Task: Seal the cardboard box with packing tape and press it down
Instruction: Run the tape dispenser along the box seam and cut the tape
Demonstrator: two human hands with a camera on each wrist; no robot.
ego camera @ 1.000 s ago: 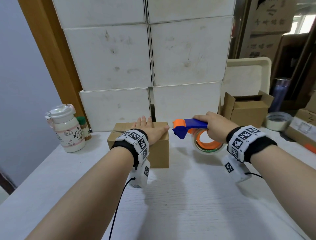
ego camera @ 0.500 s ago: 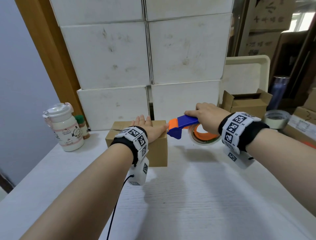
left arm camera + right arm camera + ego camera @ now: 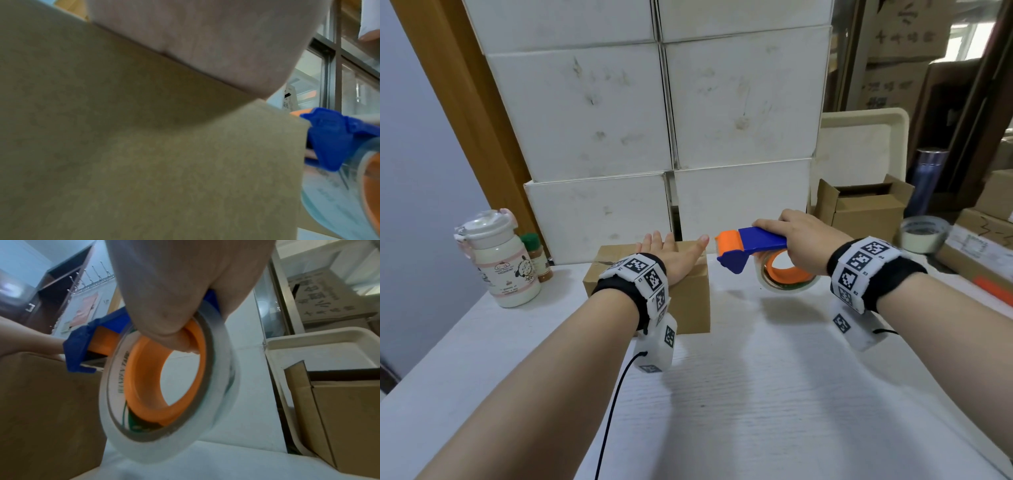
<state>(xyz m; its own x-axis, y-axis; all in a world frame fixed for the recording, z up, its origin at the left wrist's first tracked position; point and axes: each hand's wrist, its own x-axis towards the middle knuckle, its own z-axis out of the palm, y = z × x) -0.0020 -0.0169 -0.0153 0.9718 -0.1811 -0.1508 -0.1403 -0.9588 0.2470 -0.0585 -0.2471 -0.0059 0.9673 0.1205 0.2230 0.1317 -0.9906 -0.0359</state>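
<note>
Two hands are at work near the worktop's far edge: the left hand lies flat-fingered on the small brown cardboard box while the right hand clasps the blue-and-orange tape dispenser just beside it, so tape laid askew could miss the seam.
</note>
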